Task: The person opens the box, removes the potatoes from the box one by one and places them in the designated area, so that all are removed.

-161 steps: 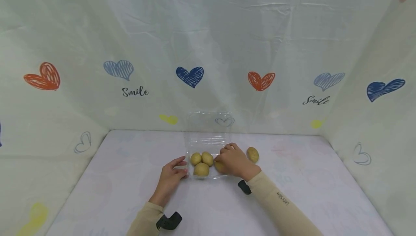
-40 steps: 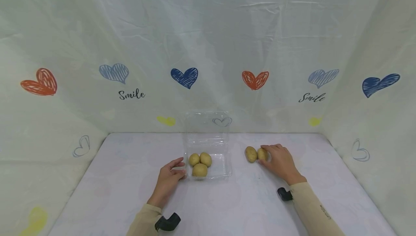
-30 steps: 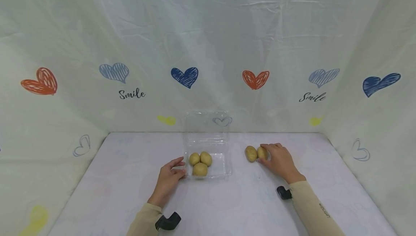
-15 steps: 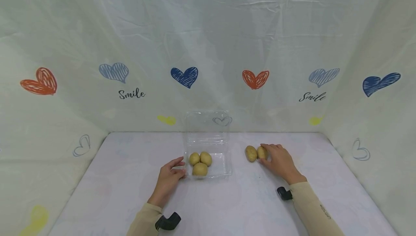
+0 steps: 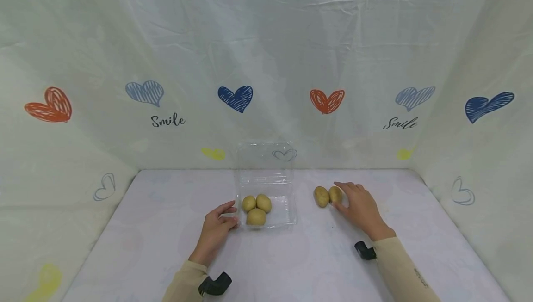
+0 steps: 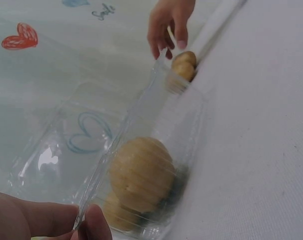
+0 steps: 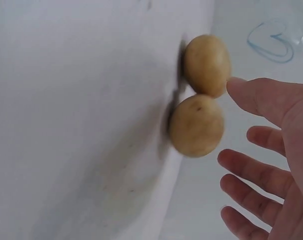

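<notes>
In the head view, a clear plastic clamshell box (image 5: 284, 212) stands with its lid (image 5: 264, 161) raised. Inside lie three potatoes, two behind (image 5: 249, 204) and a larger one (image 5: 256, 218) in front, towards the left. My left hand (image 5: 213, 233) pinches the box's left rim between thumb and finger, plain in the left wrist view. Right of the box, two potatoes (image 5: 321, 197) (image 7: 196, 126) sit side by side on the table, touching. My right hand (image 5: 361, 209) is just beside the right-hand potato (image 5: 335, 195), fingers spread and apart from it in the right wrist view.
A white table (image 5: 275, 265) runs back to a pale curtain (image 5: 366, 61) printed with hearts. Black wrist cameras (image 5: 215, 284) sit on both arms.
Earlier my right hand held a potato inside the box; that potato now lies beside the other one on the right. Since half a second ago, its fingers have let go. The left hand stays put.
</notes>
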The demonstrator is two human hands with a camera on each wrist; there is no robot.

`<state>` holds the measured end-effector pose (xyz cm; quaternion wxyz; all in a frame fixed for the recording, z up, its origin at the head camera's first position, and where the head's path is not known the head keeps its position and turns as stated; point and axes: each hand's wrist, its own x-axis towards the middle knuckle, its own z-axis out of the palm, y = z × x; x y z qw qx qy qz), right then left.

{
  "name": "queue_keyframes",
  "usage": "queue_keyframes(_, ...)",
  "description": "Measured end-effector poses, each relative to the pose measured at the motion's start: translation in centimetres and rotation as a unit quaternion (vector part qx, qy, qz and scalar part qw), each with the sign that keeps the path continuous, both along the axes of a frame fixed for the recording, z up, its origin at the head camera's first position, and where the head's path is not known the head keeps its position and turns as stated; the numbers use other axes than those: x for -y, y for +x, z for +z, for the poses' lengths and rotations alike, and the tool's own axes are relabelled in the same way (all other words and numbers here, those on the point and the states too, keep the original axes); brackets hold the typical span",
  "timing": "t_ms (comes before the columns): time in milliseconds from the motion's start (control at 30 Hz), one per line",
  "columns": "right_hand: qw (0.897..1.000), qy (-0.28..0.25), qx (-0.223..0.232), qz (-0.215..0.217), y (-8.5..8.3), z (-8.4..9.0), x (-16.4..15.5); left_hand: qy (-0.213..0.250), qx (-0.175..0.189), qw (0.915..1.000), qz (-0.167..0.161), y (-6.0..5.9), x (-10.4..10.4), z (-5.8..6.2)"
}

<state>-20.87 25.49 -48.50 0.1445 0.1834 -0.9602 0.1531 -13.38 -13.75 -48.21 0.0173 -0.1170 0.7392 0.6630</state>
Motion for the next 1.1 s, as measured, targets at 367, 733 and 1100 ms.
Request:
queue_keyframes(367,0.999,-0.007,-0.022,0.035,1.3,2.3,3.2,-0.001,0.001,1.0000,0.001,0.1,0.0,0.0)
queue_keyframes(733,0.996,-0.010,-0.035,0.077,2.4,3.2,6.7,0.007,-0.004,1.0000,-0.001,0.1,0.0,0.0)
queue_keyframes(1100,0.992,-0.008,-0.035,0.125,2.9,3.7,9.7,0.010,-0.003,0.9999,0.001,0.0,0.0,-0.1)
